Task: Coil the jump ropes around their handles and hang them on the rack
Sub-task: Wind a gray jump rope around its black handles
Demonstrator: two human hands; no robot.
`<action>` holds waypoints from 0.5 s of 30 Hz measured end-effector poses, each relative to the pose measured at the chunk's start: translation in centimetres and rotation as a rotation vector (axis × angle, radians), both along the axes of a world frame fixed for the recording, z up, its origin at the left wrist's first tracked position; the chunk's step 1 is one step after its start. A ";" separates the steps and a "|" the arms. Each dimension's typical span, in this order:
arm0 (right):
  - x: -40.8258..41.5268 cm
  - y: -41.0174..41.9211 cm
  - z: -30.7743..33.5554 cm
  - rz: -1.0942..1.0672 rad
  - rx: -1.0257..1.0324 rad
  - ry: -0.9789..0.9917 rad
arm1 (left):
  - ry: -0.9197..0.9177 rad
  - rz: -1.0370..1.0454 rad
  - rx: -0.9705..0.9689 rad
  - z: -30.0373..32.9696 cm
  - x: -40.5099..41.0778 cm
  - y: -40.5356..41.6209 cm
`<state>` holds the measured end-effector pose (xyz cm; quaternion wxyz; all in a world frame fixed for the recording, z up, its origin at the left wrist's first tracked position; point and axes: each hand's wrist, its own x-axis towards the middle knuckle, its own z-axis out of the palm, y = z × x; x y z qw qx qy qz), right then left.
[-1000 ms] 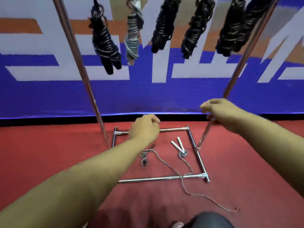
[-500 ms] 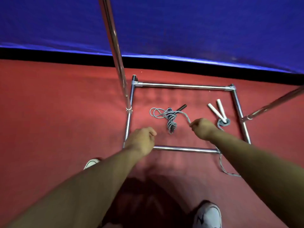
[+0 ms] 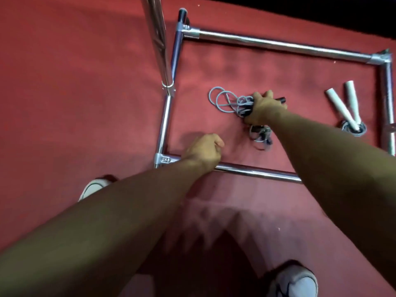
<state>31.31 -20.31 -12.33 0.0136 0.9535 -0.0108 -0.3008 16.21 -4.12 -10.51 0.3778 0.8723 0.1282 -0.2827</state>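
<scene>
— Where the red floor (image 3: 64,86) fills the head view, what lies inside the rack base (image 3: 278,45)?
— Seen from the head camera: chrome tubes forming a rectangle, upright pole (image 3: 159,41) rising at 11 o'clock. Near the centre, a grey jump rope (image 3: 225,99), loosely tangled, loops spilling toward 9 o'clock of the right hand (image 3: 262,108).
— And that hand's state?
— Curled round the rope's black handles (image 3: 281,100), one dark tip poking out at 2 o'clock of the knuckles; more cord bunched on the floor at 6 o'clock of the hand.
— Left hand (image 3: 204,150)?
— Loosely fisted, holding nothing visible, hovering over the front tube of the base at 7 o'clock from the rope. Touching the tube or not: cannot tell.
— Anything else?
— Second rope at 3 o'clock: two white handles (image 3: 342,106) splayed in a V, grey cord coiled at their lower ends, just beside the right tube. White shoes (image 3: 296,281) at 5 and 8 o'clock near the frame's lower edge.
</scene>
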 end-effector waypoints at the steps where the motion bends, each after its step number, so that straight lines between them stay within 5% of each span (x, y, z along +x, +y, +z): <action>1: -0.6 -0.1 -0.6 0.017 0.018 -0.030 | 0.021 0.000 0.011 -0.1 -0.4 0.2; 7: -8.1 0.7 4.4 -0.115 0.447 -0.192 | 0.007 0.002 0.021 5.9 -2.2 1.5; 15: -16.4 2.1 31.3 -0.269 1.024 -0.385 | -0.167 -0.004 0.082 26.4 -5.6 1.6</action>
